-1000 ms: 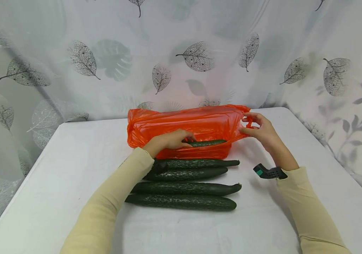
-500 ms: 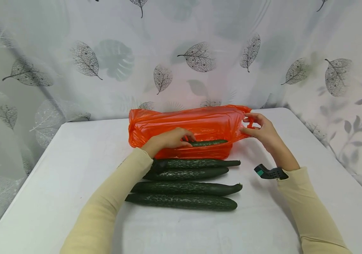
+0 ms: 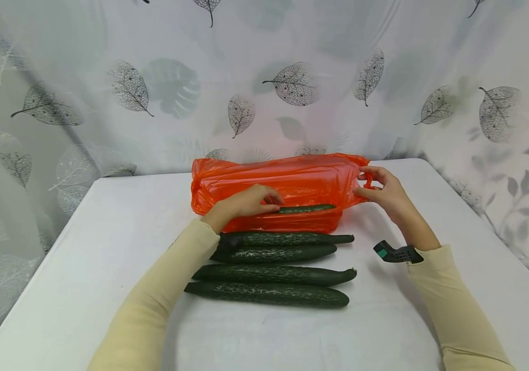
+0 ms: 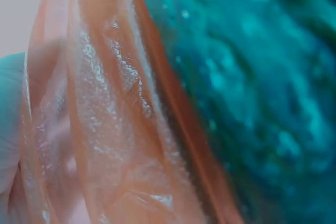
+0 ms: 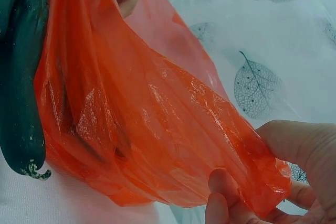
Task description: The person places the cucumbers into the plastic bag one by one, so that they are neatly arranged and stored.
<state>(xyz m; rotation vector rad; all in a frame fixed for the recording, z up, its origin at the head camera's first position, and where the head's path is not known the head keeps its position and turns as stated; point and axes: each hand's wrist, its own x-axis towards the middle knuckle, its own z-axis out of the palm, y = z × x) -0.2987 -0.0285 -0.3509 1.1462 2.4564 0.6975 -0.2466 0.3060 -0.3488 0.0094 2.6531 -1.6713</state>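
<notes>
Since a second ago, the left hand (image 3: 250, 202) has drawn back a touch toward 9 o'clock, while the bag, the bagged cucumber and the other hand keep their places. On my head feed the red plastic bag (image 3: 287, 178) lies toward the far edge of the white table (image 3: 385, 330), its long side running from 9 to 3 o'clock. The bagged cucumber (image 3: 308, 209) shows at its mouth, 4 o'clock from the bag's middle. I see the left fingers bent at that mouth, beside the cucumber's 9 o'clock end; I can't tell whether they pinch it or the plastic. At the bag's 3 o'clock end the right hand (image 3: 382, 186) pinches the plastic between thumb and fingers, pulling the edge taut. At 6 o'clock from the bag, four loose cucumbers (image 3: 275, 275) lie roughly side by side, the farthest just beside the plastic. A dark wristband (image 3: 398, 252) sits at the right wrist.
</notes>
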